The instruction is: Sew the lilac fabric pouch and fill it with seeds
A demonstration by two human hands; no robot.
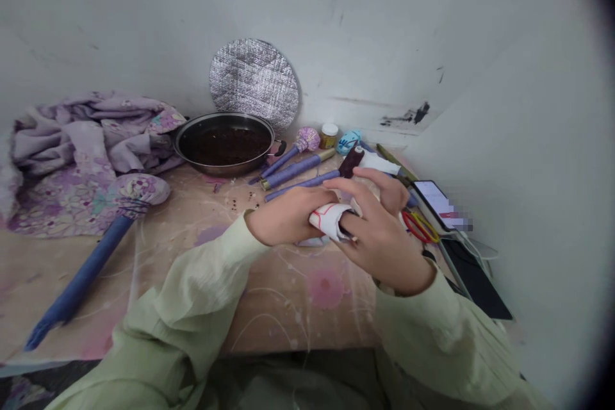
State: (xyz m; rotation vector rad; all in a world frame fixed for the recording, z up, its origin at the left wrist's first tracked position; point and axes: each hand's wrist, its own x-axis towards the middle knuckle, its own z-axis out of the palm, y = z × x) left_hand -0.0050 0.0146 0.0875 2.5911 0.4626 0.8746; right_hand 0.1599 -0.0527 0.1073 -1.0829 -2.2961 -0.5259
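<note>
A rolled white strip with red lines point(328, 219), of paper or cloth, is between my two hands over the table. My left hand point(291, 214) is closed around the roll's left side. My right hand point(384, 240) is at its open right end, with a finger at the opening and the thumb side below. The other right fingers are raised and bent above the roll. What lies inside the roll is mostly hidden. Just beyond my hands are a dark thread spool point(351, 161) and a blue-wrapped stick point(305, 184).
A dark pan point(225, 170) stands at the back, with a silvery round pad point(254, 80) against the wall. Purple floral cloth point(72, 166) and a padded-head stick point(96, 262) lie left. Scissors point(420, 226), a phone point(436, 204), a lidded jar point(328, 135) and a blue ball point(348, 141) are right.
</note>
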